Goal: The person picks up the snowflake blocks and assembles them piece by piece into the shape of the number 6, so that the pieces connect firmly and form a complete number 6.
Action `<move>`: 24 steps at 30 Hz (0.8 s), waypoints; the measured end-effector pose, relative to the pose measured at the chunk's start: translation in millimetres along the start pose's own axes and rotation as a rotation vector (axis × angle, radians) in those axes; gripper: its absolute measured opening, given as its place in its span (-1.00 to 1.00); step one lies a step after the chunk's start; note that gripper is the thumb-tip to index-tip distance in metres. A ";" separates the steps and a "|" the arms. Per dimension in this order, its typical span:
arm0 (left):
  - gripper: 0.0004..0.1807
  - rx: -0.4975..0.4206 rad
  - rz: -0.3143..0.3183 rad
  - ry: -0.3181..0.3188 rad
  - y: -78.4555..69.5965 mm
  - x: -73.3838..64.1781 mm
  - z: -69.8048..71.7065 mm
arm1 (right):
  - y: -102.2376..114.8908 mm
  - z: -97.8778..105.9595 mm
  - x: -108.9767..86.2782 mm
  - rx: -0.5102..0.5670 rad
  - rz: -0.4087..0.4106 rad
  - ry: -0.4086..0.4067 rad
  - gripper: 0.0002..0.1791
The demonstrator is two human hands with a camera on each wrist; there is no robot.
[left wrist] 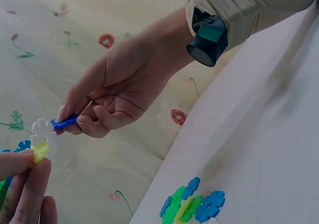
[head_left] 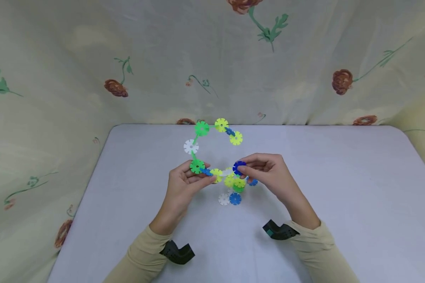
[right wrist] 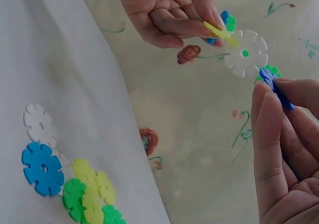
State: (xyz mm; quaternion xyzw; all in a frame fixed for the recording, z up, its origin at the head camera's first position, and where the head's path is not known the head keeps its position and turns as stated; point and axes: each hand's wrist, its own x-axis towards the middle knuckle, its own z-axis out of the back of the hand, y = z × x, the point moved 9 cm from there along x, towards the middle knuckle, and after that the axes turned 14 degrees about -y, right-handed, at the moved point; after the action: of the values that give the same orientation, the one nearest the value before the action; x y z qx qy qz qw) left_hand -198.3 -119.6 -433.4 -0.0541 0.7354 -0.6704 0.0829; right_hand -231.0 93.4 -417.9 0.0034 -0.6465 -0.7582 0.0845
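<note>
My left hand [head_left: 182, 184] pinches a yellow notched disc [right wrist: 219, 33] between thumb and fingers. This disc belongs to a curved chain of interlocked snowflake discs, with a green disc [head_left: 202, 128], a white disc [head_left: 191, 146] and a yellow disc [head_left: 236, 138] along its far arc. A white disc [right wrist: 253, 59] stands at the near end, joined to the pinched yellow one. With thumb and fingertips my right hand [head_left: 269, 173] pinches a dark blue disc [head_left: 238, 168]. In the right wrist view, the blue disc's edge meets the white disc's rim.
Below the hands, a small pile of loose discs lies on the white tabletop [head_left: 127, 212], among them a blue disc [head_left: 235, 199], a white disc [head_left: 224, 199] and a green disc [right wrist: 75, 199]. A flowered curtain [head_left: 156, 78] hangs behind the table.
</note>
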 end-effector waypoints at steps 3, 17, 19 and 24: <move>-0.66 -0.002 0.000 0.005 -0.1 -0.1 0.0 | 1.9 -2.3 -1.0 -0.027 0.007 0.000 -0.80; -0.65 0.003 0.012 0.017 -0.9 -0.9 -1.8 | 6.3 -5.9 -3.4 -0.007 0.021 -0.009 -0.82; -0.66 0.006 0.012 0.017 -1.1 -1.3 -1.8 | 6.4 -6.5 -4.1 -0.004 0.018 -0.008 -0.83; -0.66 0.018 0.005 0.027 -0.4 -1.2 -2.2 | 5.5 -8.9 -4.8 0.021 0.008 -0.002 -0.85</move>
State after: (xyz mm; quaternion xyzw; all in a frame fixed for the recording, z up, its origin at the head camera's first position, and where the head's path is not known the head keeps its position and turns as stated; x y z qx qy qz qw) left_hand -197.5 -117.2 -432.7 -0.0425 0.7306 -0.6774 0.0752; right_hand -224.5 84.5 -414.4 0.0009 -0.6545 -0.7510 0.0868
